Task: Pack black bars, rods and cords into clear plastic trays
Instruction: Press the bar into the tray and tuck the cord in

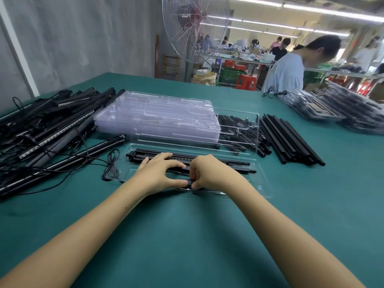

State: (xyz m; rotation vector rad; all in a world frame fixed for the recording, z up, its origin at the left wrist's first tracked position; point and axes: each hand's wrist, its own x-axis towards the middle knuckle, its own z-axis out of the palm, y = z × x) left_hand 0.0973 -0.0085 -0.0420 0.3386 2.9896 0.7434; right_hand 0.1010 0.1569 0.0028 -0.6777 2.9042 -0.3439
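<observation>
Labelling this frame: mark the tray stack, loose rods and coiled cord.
tray stack [158,117]: head view, top tray's middle.
loose rods [291,140]: head view, bundle's mid-length.
coiled cord [111,165]: head view, coil's middle.

On the desk [187,235] before me lies a tray [262,184] with bars [207,158] in it, a coiled cord [110,165] at its left end. Behind it, stacked trays [155,117]; left, a heap of bars and cords [41,125]; right, loose rods [291,140] — packed trays [332,109] beyond.

Two hands [160,175] [209,173], one open tray [264,183], one coiled cord [111,167], one stack of trays [166,117], one fan [195,28].
</observation>
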